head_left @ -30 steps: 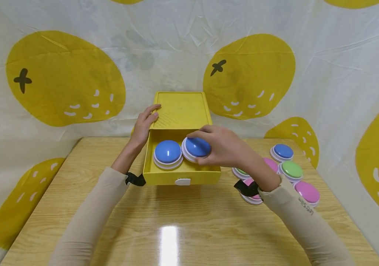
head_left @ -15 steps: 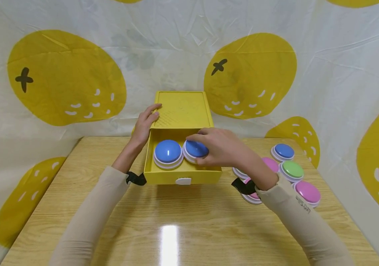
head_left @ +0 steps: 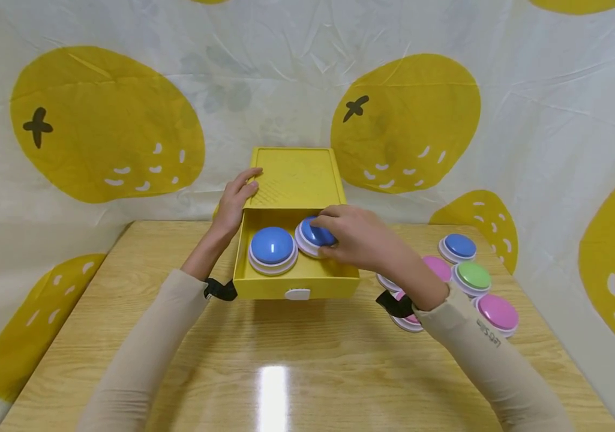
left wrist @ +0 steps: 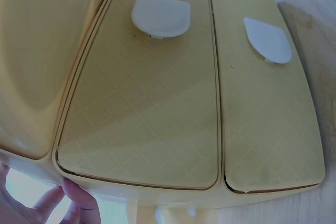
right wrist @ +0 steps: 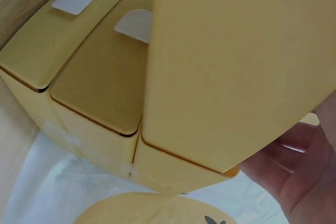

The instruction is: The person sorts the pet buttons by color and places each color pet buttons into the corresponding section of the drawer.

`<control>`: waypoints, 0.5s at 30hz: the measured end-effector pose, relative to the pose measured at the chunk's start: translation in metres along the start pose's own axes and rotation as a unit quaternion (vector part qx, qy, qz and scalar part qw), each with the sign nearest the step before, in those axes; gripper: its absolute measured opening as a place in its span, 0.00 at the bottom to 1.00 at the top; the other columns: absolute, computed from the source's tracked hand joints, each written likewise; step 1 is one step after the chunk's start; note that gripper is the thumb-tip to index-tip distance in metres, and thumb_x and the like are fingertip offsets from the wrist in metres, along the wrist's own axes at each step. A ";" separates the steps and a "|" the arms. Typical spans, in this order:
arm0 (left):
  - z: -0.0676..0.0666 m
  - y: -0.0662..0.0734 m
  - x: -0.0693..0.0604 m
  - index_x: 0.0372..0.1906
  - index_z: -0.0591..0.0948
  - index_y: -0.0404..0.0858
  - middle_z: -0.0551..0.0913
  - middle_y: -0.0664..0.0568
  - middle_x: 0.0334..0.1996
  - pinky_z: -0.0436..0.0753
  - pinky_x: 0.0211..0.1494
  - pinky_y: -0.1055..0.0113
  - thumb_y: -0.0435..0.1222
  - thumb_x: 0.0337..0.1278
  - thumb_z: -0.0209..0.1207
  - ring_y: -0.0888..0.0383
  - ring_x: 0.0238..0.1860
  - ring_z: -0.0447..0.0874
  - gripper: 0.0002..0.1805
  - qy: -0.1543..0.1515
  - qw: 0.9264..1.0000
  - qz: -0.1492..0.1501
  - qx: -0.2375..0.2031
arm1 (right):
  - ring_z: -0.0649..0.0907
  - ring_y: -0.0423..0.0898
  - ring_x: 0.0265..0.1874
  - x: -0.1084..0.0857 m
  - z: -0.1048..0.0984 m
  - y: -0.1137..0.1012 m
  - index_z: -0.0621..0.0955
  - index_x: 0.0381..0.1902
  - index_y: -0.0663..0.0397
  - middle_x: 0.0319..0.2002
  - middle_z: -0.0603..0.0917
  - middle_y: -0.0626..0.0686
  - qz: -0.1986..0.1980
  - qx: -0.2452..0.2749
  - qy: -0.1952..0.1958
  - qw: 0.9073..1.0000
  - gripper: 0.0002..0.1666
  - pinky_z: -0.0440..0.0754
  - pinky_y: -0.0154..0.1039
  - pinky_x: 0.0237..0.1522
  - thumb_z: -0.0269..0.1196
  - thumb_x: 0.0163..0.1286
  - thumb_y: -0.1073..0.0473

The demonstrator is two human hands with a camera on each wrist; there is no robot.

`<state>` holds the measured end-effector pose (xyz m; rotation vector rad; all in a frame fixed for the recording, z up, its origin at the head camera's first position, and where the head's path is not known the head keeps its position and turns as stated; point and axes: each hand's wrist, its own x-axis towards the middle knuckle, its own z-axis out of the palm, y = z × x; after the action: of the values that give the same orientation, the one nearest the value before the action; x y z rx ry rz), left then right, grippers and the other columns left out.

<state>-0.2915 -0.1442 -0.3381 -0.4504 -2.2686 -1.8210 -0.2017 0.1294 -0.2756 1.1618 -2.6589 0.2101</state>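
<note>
Mid-frame, the right hand pinches a blue, white-based button; the left hand, fingers relaxed, touches a yellow box; right sleeve reads "Let's Slim".

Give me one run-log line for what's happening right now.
left hand: touching yellow cabinet | right hand: gripping blue push button | top drawer: open, second blue push button inside | lower drawers: closed

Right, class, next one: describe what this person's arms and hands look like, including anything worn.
The left sleeve is long and beige. The right sleeve matches, with small dark lettering near its cuff. A black strap sticks out by each cuff: left strap, right strap. The left hand and right hand wear no gloves.
</note>
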 end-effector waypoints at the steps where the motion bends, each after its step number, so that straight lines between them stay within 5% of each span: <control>1: 0.000 0.000 0.000 0.76 0.71 0.41 0.66 0.44 0.76 0.57 0.78 0.45 0.44 0.79 0.47 0.44 0.73 0.61 0.27 0.000 1.000 -0.002 0.003 | 0.87 0.54 0.48 0.000 0.001 0.000 0.87 0.56 0.55 0.51 0.87 0.57 -0.005 -0.003 0.010 1.000 0.26 0.86 0.49 0.50 0.77 0.61 0.53; 7: 0.001 0.000 0.001 0.76 0.72 0.43 0.65 0.41 0.75 0.56 0.78 0.44 0.46 0.79 0.48 0.42 0.71 0.60 0.27 0.001 1.000 -0.005 0.003 | 0.85 0.51 0.41 -0.001 0.007 0.003 0.89 0.46 0.53 0.43 0.86 0.54 -0.021 -0.011 0.058 0.998 0.20 0.85 0.45 0.44 0.80 0.57 0.54; 15: 0.002 0.001 -0.001 0.75 0.72 0.40 0.66 0.43 0.76 0.57 0.78 0.45 0.43 0.78 0.47 0.44 0.73 0.61 0.27 0.005 1.000 0.003 -0.002 | 0.74 0.45 0.27 0.003 0.009 0.002 0.84 0.31 0.50 0.28 0.77 0.48 -0.009 -0.015 0.066 0.998 0.16 0.72 0.39 0.30 0.82 0.53 0.53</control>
<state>-0.2905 -0.1423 -0.3376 -0.4460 -2.2549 -1.8213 -0.2072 0.1267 -0.2834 1.1222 -2.5271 0.2353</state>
